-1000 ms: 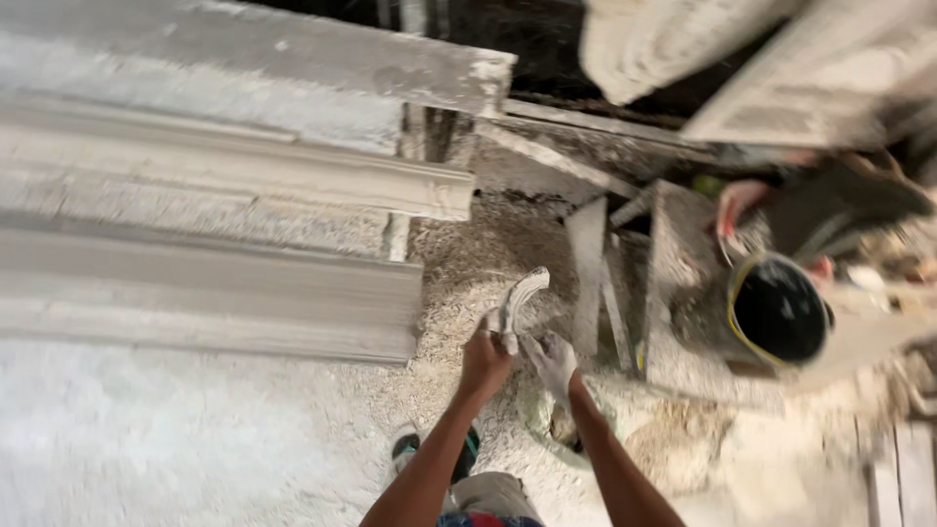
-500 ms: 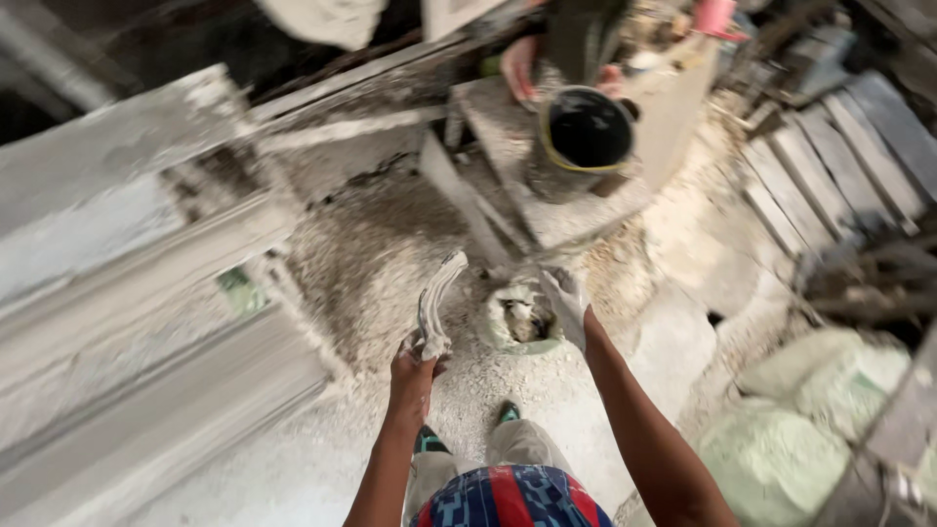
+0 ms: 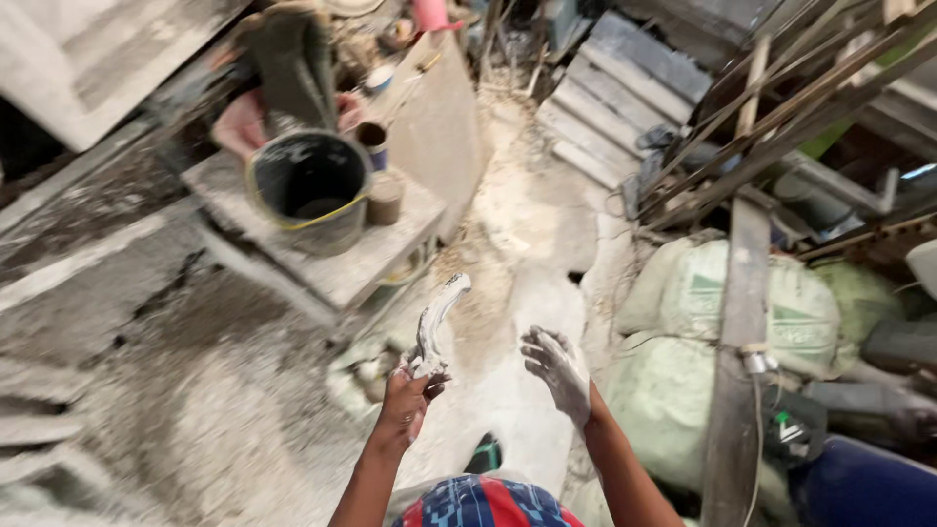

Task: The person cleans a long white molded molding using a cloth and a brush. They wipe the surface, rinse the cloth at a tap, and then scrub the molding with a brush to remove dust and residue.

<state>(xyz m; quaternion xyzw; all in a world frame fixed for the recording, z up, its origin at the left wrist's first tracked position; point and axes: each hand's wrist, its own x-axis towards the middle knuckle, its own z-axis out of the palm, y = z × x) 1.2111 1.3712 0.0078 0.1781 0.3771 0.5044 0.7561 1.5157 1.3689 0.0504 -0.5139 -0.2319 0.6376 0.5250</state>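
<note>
My left hand (image 3: 408, 402) gripped a curved, plaster-caked tool (image 3: 434, 324); my right hand (image 3: 558, 366), open and plaster-white, hovered just right of it, near the black bucket (image 3: 308, 187) farther left.

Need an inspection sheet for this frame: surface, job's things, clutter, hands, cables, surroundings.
Surface: floor caked in pale dust and plaster.
Job's things: curved tool, plaster-coated, held upright.
Clutter: black bucket and two small cans on a low bench; slats lean behind.
Hands: left hand shut on the curved tool; right hand open, plaster-smeared, holding nothing.
Cables: thin wire down a plank.
Surroundings: pale green sacks at right; another person's legs behind the bucket.
</note>
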